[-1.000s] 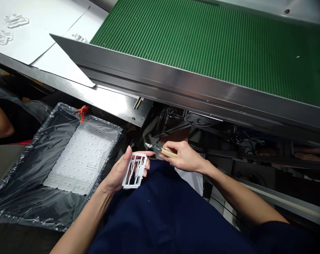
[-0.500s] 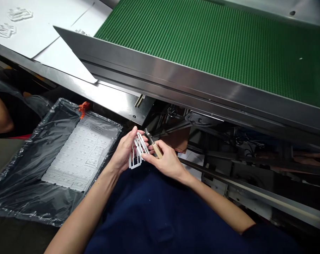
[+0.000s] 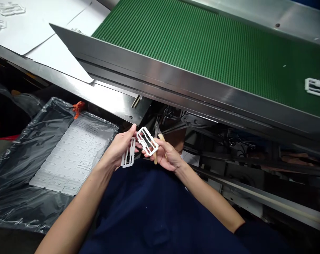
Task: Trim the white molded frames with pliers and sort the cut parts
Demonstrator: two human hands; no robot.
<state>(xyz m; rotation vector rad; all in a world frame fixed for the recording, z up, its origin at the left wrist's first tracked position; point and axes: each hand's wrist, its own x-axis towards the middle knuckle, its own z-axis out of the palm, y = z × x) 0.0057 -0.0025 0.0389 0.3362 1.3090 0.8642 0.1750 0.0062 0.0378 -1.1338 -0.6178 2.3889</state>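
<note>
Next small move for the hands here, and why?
Probably set the white plastic rectangular frame from the right hand onto the green studded conveyor belt. A similar white frame already lies there, and that hand also grips a wood-handled craft knife, so freeing it looks sensible. The left hand holds a narrow white plastic frame.

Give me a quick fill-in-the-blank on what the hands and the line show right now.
The left hand holds a white plastic frame, and the right hand holds a knife with a ____ handle.
Another frame lies on the ____ conveyor belt.
White parts lie on ____ plastic sheeting.

wooden, green, black
</note>
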